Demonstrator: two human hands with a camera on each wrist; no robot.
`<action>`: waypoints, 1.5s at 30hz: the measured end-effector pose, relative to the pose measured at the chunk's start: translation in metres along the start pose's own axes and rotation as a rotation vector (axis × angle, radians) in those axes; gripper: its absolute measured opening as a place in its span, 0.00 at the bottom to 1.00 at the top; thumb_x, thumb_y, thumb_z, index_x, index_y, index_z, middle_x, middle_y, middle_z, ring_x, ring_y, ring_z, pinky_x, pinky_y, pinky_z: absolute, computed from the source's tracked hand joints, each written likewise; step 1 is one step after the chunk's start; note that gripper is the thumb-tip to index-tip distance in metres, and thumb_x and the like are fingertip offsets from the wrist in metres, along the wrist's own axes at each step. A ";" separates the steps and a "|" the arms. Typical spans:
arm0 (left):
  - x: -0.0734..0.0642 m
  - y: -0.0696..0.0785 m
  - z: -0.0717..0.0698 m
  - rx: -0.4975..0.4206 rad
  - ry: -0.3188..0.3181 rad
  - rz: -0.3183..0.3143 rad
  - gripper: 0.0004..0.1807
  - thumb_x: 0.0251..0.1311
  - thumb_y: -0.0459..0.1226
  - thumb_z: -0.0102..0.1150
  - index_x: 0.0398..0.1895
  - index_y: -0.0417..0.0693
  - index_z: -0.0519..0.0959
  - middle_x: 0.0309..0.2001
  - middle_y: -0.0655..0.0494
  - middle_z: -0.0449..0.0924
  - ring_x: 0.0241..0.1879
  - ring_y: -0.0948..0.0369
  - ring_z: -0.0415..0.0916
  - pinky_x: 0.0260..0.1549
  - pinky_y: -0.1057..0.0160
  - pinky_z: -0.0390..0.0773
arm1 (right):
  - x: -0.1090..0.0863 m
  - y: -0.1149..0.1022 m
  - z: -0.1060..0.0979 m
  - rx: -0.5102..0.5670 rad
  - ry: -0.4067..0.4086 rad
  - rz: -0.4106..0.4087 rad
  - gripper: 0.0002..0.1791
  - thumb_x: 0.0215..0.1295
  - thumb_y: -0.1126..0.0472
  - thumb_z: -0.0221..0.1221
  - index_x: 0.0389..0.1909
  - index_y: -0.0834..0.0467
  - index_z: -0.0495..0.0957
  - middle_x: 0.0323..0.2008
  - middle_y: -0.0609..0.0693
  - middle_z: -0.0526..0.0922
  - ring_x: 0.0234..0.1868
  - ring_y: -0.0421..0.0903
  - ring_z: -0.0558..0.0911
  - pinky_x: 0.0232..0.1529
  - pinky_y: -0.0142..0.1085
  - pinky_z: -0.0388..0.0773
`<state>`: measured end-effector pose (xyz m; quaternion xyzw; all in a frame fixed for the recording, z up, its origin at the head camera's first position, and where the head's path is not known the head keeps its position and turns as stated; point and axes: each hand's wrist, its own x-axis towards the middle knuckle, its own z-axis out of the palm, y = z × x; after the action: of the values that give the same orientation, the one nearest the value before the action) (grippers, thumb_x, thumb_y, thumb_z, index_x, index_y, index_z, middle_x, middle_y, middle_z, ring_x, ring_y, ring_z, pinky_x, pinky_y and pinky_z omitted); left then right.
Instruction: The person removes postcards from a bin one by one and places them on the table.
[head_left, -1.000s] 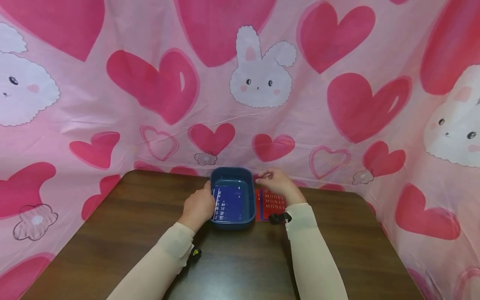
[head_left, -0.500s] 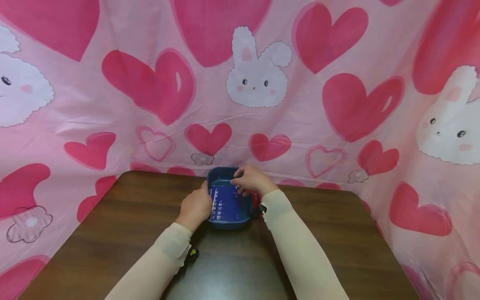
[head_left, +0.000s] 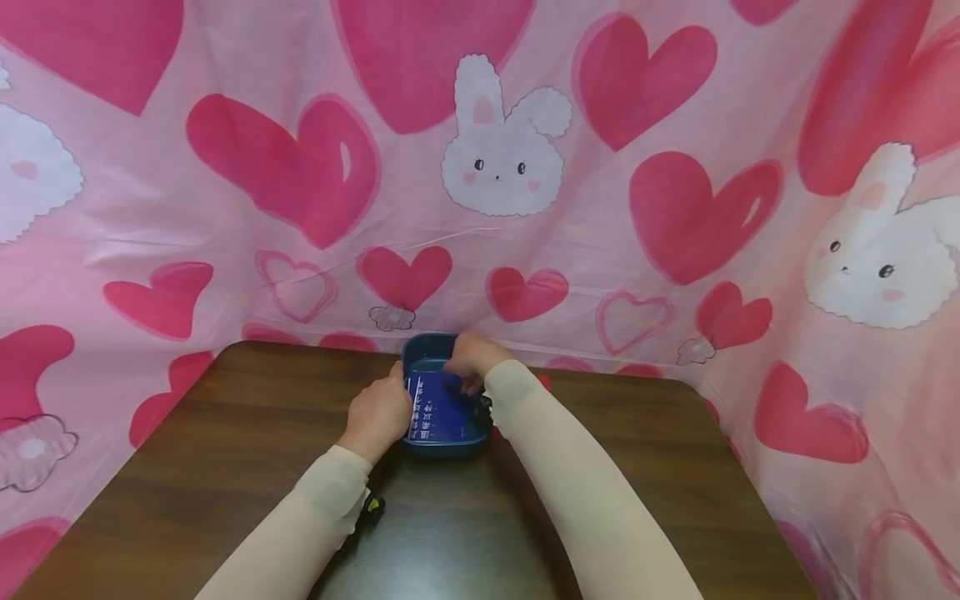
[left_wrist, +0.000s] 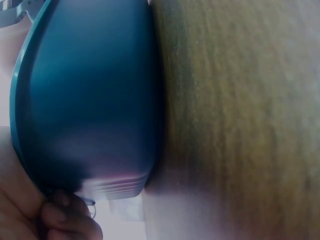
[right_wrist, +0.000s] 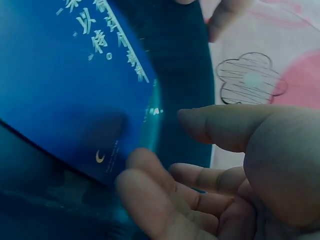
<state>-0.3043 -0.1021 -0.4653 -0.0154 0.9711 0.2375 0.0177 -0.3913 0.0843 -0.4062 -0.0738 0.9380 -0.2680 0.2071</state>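
Observation:
A dark blue rectangular bin [head_left: 442, 450] stands on the table in the head view. Inside it lies a blue booklet [head_left: 441, 410] with white writing and, in the right wrist view, a small moon mark. My left hand [head_left: 377, 414] grips the bin's left rim; the left wrist view shows its fingers [left_wrist: 70, 215] curled at the edge of the bin's wall [left_wrist: 95, 90]. Over the bin's right part is my right hand [head_left: 478, 360]. Its thumb and fingers [right_wrist: 145, 192] are apart near the booklet's corner, with nothing between them.
Something red [head_left: 543, 382] shows at the bin's right, mostly covered by the right sleeve [head_left: 570, 467]. The brown wooden table [head_left: 247, 417] extends to both sides. A pink cloth [head_left: 315, 192] with hearts and rabbits hangs behind it.
My right hand has moved left, from above the red booklets to over the bin. The left hand keeps its grip on the rim. The head view has turned slightly right.

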 end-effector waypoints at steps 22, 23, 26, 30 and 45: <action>0.000 0.004 0.000 0.000 -0.003 0.014 0.35 0.85 0.42 0.51 0.89 0.39 0.62 0.64 0.32 0.88 0.53 0.38 0.90 0.57 0.30 0.89 | 0.008 -0.013 0.027 -0.232 0.050 0.129 0.44 0.60 0.46 0.85 0.70 0.65 0.81 0.50 0.59 0.92 0.39 0.53 0.92 0.43 0.47 0.96; 0.000 0.003 0.000 0.000 -0.004 0.014 0.35 0.85 0.42 0.52 0.89 0.38 0.62 0.64 0.32 0.88 0.53 0.38 0.90 0.57 0.30 0.89 | 0.010 -0.012 0.027 -0.225 0.049 0.127 0.43 0.60 0.47 0.86 0.69 0.66 0.81 0.48 0.59 0.92 0.35 0.53 0.93 0.38 0.46 0.95; 0.000 0.002 0.001 0.004 0.005 0.016 0.35 0.85 0.42 0.51 0.89 0.38 0.62 0.65 0.32 0.87 0.54 0.37 0.90 0.57 0.30 0.88 | 0.014 -0.010 0.025 -0.257 0.069 0.095 0.35 0.59 0.50 0.87 0.58 0.68 0.85 0.38 0.58 0.92 0.24 0.50 0.90 0.26 0.40 0.90; 0.000 0.001 0.002 0.009 0.027 0.022 0.34 0.84 0.41 0.50 0.88 0.37 0.63 0.63 0.31 0.88 0.53 0.37 0.90 0.55 0.30 0.89 | 0.011 -0.008 0.018 -0.270 0.085 0.042 0.23 0.60 0.53 0.85 0.40 0.66 0.86 0.24 0.55 0.86 0.16 0.46 0.82 0.19 0.36 0.83; 0.000 -0.001 0.003 0.006 0.039 0.020 0.35 0.84 0.42 0.52 0.87 0.36 0.64 0.64 0.31 0.88 0.53 0.36 0.90 0.56 0.30 0.89 | 0.008 0.010 0.002 -0.032 0.148 -0.043 0.31 0.60 0.62 0.84 0.60 0.67 0.81 0.51 0.62 0.88 0.28 0.51 0.92 0.32 0.39 0.92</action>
<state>-0.3041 -0.1022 -0.4681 -0.0104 0.9721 0.2342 -0.0036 -0.3983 0.0893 -0.4158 -0.0772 0.9531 -0.2621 0.1302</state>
